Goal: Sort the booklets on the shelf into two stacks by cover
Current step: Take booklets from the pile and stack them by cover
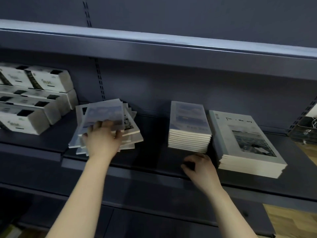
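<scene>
A dark blue-grey metal shelving unit fills the view, its flat back panel (205, 86) crossed by slotted upright strips (100, 79) and its middle shelf (154, 169) ending in a thick front lip, with an upper shelf (171, 48) overhanging above and a lower shelf (154, 220) in shadow beneath. At the left of the middle shelf white boxes (34, 97) with black markings are stacked in layers, and at the far right stands a black wire basket (303, 129). The light is dim and cool, and a light wooden floor (291, 220) shows at the lower right
</scene>
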### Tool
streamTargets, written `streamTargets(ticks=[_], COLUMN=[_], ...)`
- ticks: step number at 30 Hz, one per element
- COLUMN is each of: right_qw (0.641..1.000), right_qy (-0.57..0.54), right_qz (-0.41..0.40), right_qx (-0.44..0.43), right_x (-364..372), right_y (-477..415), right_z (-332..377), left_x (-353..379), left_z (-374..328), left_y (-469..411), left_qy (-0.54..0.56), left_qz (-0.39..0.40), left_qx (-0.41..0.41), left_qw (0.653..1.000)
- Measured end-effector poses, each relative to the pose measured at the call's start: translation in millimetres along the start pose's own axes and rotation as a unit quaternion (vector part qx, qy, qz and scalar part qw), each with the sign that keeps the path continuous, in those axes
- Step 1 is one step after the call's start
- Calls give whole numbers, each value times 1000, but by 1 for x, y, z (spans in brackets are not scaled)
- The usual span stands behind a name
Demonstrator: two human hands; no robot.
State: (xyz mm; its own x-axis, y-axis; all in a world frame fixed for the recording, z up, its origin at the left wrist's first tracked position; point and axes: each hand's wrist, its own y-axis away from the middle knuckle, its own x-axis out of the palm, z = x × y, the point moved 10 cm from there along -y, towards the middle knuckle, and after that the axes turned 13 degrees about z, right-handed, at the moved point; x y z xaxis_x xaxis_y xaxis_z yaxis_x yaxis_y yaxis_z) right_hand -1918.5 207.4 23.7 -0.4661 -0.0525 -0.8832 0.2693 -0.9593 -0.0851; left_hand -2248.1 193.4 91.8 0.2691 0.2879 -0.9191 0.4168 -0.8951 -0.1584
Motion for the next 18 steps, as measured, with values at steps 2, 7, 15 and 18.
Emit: streamTargets(ticks=[2,7,15,18], right_qw=[1000,999,998,998], right_qy=[6,-16,-32,-27], right_qz=[-6,-25,-40,-47], right_qx=[12,30,35,35], right_x=[4,7,9,9], right_y=[-2,-1,0,1], right_z=[-2,-10,-15,-13], left_x=[4,4,-11,-5], left_z=[30,62,76,90], left_y=[-13,-29,-44,-55], left_qy=[-26,-38,-13,85], left_qz=[48,59,44,99], left_qx=[-73,-151,-167,-148], left_qw=[996,986,985,980])
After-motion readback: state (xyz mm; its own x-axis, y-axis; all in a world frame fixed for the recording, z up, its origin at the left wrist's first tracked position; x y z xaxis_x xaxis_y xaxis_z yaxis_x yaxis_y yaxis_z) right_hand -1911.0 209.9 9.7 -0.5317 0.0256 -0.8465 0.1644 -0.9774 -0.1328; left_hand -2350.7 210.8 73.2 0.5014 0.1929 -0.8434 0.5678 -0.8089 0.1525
